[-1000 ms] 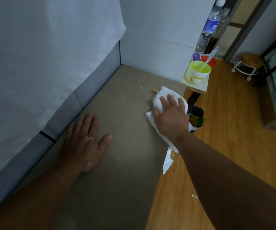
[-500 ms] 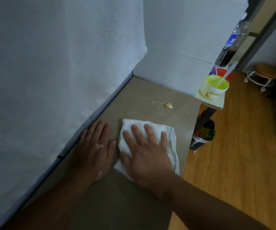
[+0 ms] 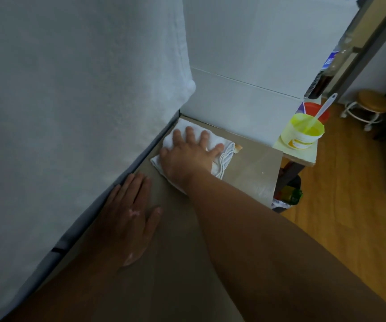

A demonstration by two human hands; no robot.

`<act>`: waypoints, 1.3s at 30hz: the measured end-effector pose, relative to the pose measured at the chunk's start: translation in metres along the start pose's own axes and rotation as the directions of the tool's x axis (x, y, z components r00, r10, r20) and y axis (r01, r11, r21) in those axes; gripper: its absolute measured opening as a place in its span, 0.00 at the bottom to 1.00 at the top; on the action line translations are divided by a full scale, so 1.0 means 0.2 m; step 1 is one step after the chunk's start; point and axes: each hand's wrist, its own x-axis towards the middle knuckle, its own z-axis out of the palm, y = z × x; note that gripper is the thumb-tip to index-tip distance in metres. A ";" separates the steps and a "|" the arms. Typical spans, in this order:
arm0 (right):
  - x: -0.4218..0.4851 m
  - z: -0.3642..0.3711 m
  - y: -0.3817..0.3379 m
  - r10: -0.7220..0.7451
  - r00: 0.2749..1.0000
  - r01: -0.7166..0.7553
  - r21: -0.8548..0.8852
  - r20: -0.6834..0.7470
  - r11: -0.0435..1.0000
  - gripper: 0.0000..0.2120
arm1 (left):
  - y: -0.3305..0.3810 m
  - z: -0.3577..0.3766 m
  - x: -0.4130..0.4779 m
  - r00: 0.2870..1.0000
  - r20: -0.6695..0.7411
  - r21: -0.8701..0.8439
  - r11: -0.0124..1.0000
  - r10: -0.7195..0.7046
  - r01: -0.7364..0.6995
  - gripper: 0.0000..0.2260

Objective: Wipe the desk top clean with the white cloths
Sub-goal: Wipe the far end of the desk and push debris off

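A folded white cloth (image 3: 225,151) lies in the far left corner of the grey-brown desk top (image 3: 252,168), against the white wall panels. My right hand (image 3: 188,155) presses flat on the cloth with fingers spread and straight. A small tan crumb (image 3: 238,148) sits at the cloth's right edge. My left hand (image 3: 130,217) rests flat on the desk nearer to me, fingers straight, beside the left wall.
A yellow tub (image 3: 302,133) with a white spoon (image 3: 324,108) stands on a small side shelf to the right, with a red container (image 3: 314,108) and bottles (image 3: 326,70) behind. A dark bin (image 3: 288,196) sits below the desk's right edge. A stool (image 3: 370,105) stands on the wooden floor.
My right hand has slid the cloth from the desk's right edge to beside my left hand, then forward into the far left corner. My left hand stayed flat on the desk.
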 end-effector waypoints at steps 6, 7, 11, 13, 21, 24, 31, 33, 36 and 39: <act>0.02 -0.07 0.10 0.188 0.982 -0.188 0.019 0.024 0.982 0.32 | 0.01 -0.01 0.00 1.000 0.003 -0.014 0.999 -0.030 0.030 0.31; 0.00 -0.09 0.16 0.214 0.977 -0.214 0.006 0.015 0.977 0.32 | 0.01 -0.01 0.00 0.999 0.005 -0.013 0.999 -0.032 0.032 0.32; -0.12 -0.12 0.44 0.267 0.963 -0.268 -0.026 -0.029 0.963 0.30 | 0.00 -0.01 0.00 0.998 0.059 -0.003 0.999 -0.038 0.038 0.33; -0.18 -0.12 0.58 0.283 0.956 -0.285 -0.012 -0.073 0.959 0.30 | 0.00 -0.01 0.00 0.996 0.081 0.003 0.999 -0.043 0.043 0.34; -0.27 0.01 0.78 0.237 0.964 -0.241 -0.024 -0.125 0.970 0.41 | 0.02 -0.05 0.02 0.991 0.110 -0.042 0.995 -0.082 0.087 0.37; -0.41 0.07 0.74 0.218 0.967 -0.219 0.009 -0.134 0.976 0.36 | 0.04 -0.07 0.00 0.999 0.016 -0.003 1.000 -0.030 0.030 0.28; -0.99 0.09 0.56 0.026 0.999 -0.027 -0.066 -0.019 0.997 0.27 | 0.07 -0.04 -0.15 0.971 0.130 -0.033 0.978 -0.199 0.205 0.33; -1.19 0.04 0.50 -0.021 0.996 0.021 -0.011 -0.087 1.000 0.24 | 0.10 -0.05 -0.24 0.960 0.170 -0.060 0.971 -0.221 0.234 0.34; -1.44 0.01 0.41 -0.050 0.971 0.066 0.062 -0.234 0.996 0.29 | 0.14 -0.10 -0.41 0.941 0.218 -0.097 0.953 -0.259 0.285 0.34; -1.66 0.03 0.34 -0.024 0.998 0.029 0.081 -0.064 0.996 0.32 | 0.21 -0.18 -0.60 0.917 0.275 -0.165 0.925 -0.290 0.342 0.40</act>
